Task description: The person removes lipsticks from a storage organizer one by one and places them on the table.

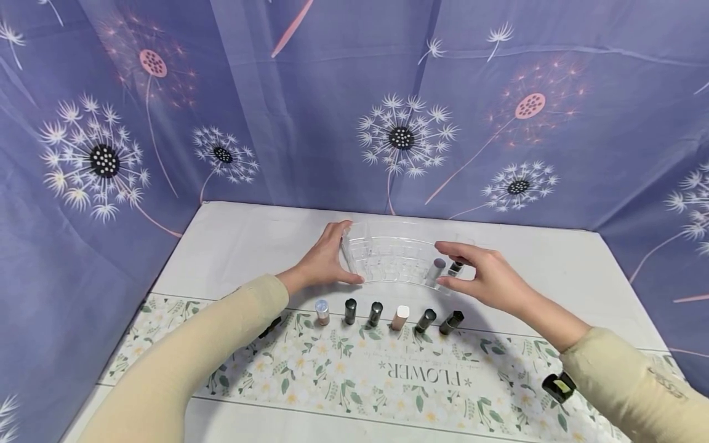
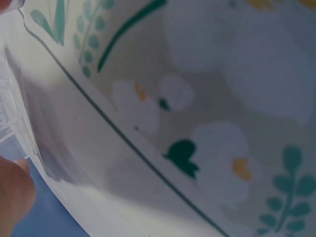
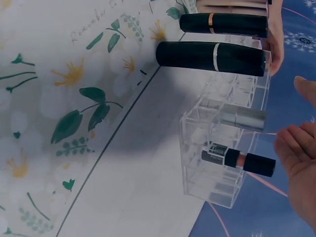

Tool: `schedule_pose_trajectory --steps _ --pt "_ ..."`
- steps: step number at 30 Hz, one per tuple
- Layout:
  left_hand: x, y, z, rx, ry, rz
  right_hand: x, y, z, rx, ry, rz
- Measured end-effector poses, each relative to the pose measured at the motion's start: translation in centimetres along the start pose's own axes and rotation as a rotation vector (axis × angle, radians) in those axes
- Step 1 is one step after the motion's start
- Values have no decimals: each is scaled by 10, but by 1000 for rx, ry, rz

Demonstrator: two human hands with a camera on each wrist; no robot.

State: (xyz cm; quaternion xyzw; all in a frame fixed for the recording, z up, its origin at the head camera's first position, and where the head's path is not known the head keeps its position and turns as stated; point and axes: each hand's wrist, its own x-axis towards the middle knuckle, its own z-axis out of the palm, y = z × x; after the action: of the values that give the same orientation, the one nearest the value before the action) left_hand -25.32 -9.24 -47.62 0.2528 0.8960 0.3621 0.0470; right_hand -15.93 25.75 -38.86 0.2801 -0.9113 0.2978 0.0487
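Observation:
A clear, curved acrylic lipstick organizer (image 1: pixel 396 280) stands on the white table. My left hand (image 1: pixel 324 260) holds its left end, thumb at the front edge and fingers at the back. At the other end my right hand (image 1: pixel 487 277) is spread, thumb and fingers apart; the right wrist view shows it just off the organizer, holding nothing. Two lipsticks stand in that end: a silver-grey one (image 3: pixel 242 117) and a black one with a clear band (image 3: pixel 259 164). The organizer's other visible slots hold no lipstick.
In front of the organizer stands a row of lipsticks, among them a clear-capped one (image 1: pixel 322 312), a pinkish one with a white top (image 1: pixel 400 318) and a black one (image 1: pixel 451 322). Beneath the row lies a floral runner (image 1: pixel 354 375). A blue dandelion-print curtain (image 1: pixel 332 123) hangs behind.

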Motion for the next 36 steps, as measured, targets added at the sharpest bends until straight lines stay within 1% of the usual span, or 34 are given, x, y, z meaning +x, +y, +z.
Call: schedule_pose_trajectory --steps 6,9,22,24,31,36 --pt "0 1 0 -4 1 -1 2 5 6 6 -18 24" --pt "0 1 0 -1 0 -1 3 7 9 -8 -26 28" --pt "0 0 1 5 1 -2 5 17 15 -44 -31 9" --pt "0 0 1 6 0 -1 5 18 16 -41 -29 0" --pt "-1 0 0 1 -3 5 5 22 21 -66 13 -92" --pt "-1 1 -1 -1 -4 4 5 23 23 -75 26 -113"
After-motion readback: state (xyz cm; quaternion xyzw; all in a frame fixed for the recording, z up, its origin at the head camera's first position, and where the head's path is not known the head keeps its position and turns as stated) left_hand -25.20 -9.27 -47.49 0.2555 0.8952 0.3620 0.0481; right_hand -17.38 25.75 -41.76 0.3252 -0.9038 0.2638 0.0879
